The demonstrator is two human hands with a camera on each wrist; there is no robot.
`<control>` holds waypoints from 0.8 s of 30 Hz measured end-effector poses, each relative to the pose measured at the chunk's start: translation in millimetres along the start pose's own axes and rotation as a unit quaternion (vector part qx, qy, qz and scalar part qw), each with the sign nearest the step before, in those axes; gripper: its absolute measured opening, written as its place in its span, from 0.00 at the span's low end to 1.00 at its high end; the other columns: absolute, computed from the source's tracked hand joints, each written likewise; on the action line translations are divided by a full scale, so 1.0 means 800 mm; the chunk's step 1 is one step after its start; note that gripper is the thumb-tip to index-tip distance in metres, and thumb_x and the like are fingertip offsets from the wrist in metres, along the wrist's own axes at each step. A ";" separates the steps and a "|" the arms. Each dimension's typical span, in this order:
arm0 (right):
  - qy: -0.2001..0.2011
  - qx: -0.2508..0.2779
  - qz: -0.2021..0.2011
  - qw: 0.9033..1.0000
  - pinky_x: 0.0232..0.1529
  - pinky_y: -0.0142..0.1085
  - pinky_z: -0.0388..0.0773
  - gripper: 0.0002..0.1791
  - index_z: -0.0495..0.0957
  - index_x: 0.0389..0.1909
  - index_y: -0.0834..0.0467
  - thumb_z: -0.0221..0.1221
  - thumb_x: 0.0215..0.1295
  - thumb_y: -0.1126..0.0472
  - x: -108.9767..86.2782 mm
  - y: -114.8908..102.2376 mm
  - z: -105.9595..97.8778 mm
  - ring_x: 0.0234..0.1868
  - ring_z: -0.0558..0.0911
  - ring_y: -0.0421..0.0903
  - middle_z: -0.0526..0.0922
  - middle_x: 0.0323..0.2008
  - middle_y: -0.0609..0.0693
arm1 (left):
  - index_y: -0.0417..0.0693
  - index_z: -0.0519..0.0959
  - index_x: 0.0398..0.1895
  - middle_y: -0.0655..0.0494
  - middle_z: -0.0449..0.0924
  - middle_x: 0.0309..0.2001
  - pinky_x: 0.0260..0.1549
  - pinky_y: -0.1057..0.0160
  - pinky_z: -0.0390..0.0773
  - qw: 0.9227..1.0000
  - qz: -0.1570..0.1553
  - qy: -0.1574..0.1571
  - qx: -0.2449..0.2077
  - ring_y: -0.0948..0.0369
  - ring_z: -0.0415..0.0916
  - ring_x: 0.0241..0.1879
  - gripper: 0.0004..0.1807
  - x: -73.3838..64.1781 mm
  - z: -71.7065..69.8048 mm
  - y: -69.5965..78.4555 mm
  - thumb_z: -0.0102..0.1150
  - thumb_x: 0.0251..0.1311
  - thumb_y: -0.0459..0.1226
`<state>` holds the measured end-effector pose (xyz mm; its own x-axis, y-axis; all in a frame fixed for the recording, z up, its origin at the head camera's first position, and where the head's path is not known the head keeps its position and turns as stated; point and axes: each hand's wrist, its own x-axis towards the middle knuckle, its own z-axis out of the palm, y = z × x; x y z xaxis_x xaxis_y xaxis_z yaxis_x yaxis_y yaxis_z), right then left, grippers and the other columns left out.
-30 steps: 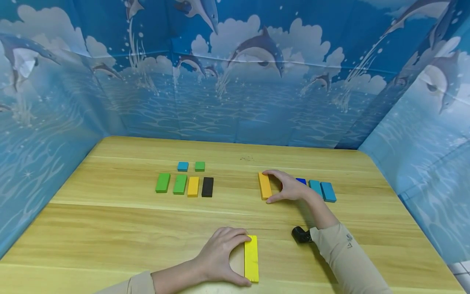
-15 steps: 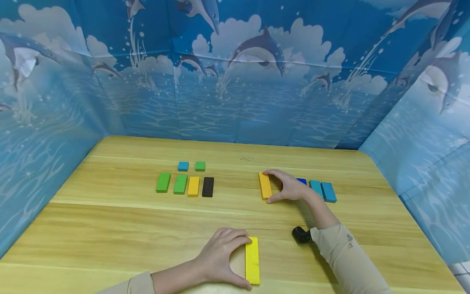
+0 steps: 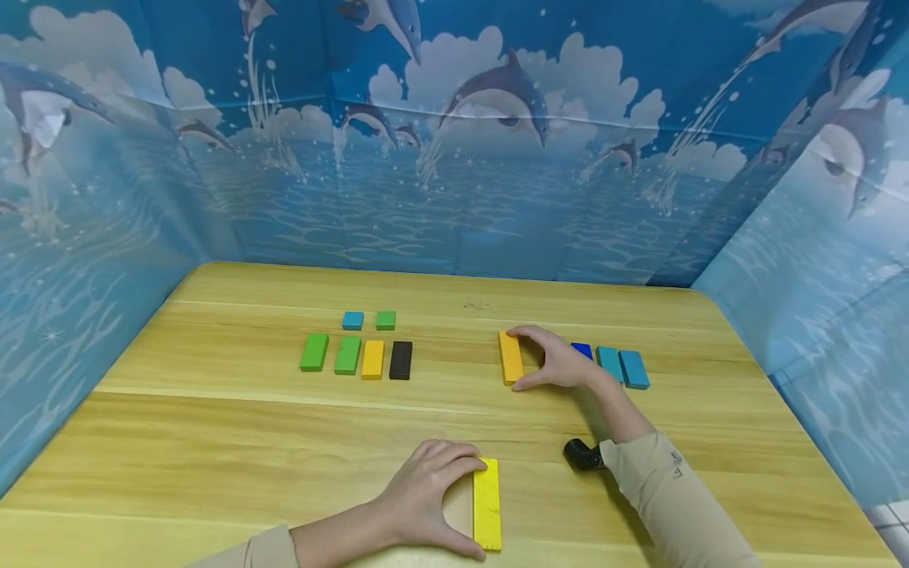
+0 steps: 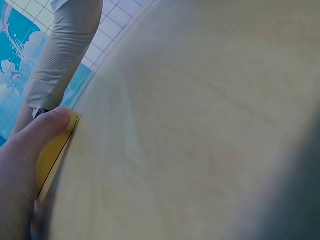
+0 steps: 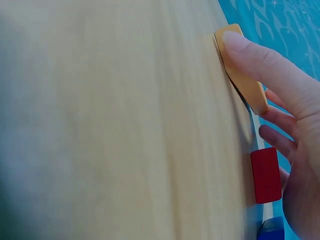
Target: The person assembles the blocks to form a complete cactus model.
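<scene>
Near the table's front, my left hand [image 3: 433, 497] holds a long yellow block [image 3: 487, 505] by its two ends, thumb at the near end and fingers at the far end. The left wrist view shows the thumb pressed on that yellow block [image 4: 50, 155]. Farther back, my right hand [image 3: 557, 359] grips an orange block [image 3: 510, 358] the same way, end to end. In the right wrist view the thumb lies on the orange block [image 5: 245, 75], and a red block [image 5: 266, 175] stands under the palm; the hand hides it in the head view.
Right of the right hand lie a dark blue block [image 3: 582, 350] and two light blue blocks [image 3: 634, 369]. At left are two green blocks [image 3: 348, 355], a yellow-orange block [image 3: 372, 360], a black block [image 3: 401, 360], and small blue [image 3: 353, 320] and green [image 3: 386, 320] pieces. Dolphin-print curtains [image 3: 454, 158] surround the table.
The yellow block and my left fingers have shifted very slightly toward the near edge since a second ago. My right hand stays in place on the orange block.
</scene>
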<state>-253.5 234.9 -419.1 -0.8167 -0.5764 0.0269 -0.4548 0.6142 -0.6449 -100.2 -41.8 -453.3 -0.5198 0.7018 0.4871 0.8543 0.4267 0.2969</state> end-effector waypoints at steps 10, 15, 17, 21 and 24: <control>0.030 0.022 -0.008 0.999 0.60 0.55 0.59 0.46 0.62 0.63 0.58 0.71 0.42 0.48 -0.004 -0.019 0.010 0.62 0.62 0.55 0.64 0.62 0.55 | 0.53 0.71 0.53 0.61 0.70 0.54 0.53 0.62 0.64 1.000 -0.013 -0.014 0.001 0.66 0.65 0.53 0.48 -0.002 0.000 0.000 0.64 0.28 0.69; 0.036 0.034 0.001 0.999 0.60 0.54 0.59 0.45 0.63 0.62 0.57 0.71 0.42 0.49 -0.009 -0.031 0.020 0.62 0.62 0.54 0.64 0.62 0.54 | 0.53 0.71 0.53 0.61 0.70 0.54 0.53 0.62 0.63 1.000 -0.011 -0.016 0.005 0.66 0.65 0.53 0.48 -0.002 0.000 0.000 0.63 0.29 0.70; 0.035 0.038 0.003 0.999 0.60 0.54 0.59 0.45 0.63 0.62 0.57 0.71 0.43 0.50 -0.012 -0.036 0.025 0.62 0.62 0.54 0.64 0.62 0.55 | 0.53 0.71 0.53 0.61 0.69 0.54 0.53 0.61 0.63 1.000 -0.011 -0.017 0.003 0.66 0.65 0.53 0.48 -0.002 0.000 0.000 0.63 0.29 0.70; 0.036 0.039 0.008 0.999 0.60 0.53 0.60 0.44 0.64 0.61 0.57 0.71 0.42 0.49 -0.017 -0.048 0.036 0.62 0.63 0.54 0.65 0.61 0.55 | 0.53 0.72 0.53 0.62 0.69 0.54 0.53 0.62 0.63 1.000 -0.015 -0.017 -0.002 0.66 0.64 0.53 0.47 -0.002 0.000 0.001 0.65 0.27 0.69; 0.040 0.033 0.019 0.998 0.61 0.52 0.60 0.45 0.64 0.61 0.56 0.72 0.40 0.47 -0.023 -0.059 0.045 0.62 0.63 0.53 0.65 0.61 0.54 | 0.53 0.72 0.52 0.62 0.70 0.53 0.53 0.62 0.63 1.000 -0.019 -0.017 -0.006 0.67 0.64 0.53 0.47 -0.002 0.000 0.001 0.66 0.25 0.68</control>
<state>-204.4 197.3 -416.5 -0.8599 -0.5067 0.0617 -0.4012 0.5962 -0.6954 -98.3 -42.4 -453.9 -0.5510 0.7041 0.4480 0.8341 0.4467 0.3237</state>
